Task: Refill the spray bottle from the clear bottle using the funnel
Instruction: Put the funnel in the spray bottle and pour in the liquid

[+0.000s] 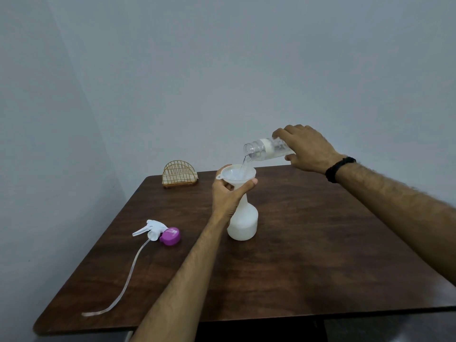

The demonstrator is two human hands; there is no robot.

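A white spray bottle (243, 224) without its head stands upright near the middle of the table. A white funnel (237, 174) sits in its neck, and my left hand (228, 193) grips the funnel just under its bowl. My right hand (306, 148) holds the clear bottle (264, 148) tilted almost level above and to the right of the funnel. A thin stream of clear liquid runs from its open mouth into the funnel bowl.
The white trigger spray head (150, 228) with its long dip tube lies on the dark wooden table (320, 255) at the left, touching a purple cap (170, 236). A gold wire holder (180, 174) stands at the far edge. A grey wall rises behind.
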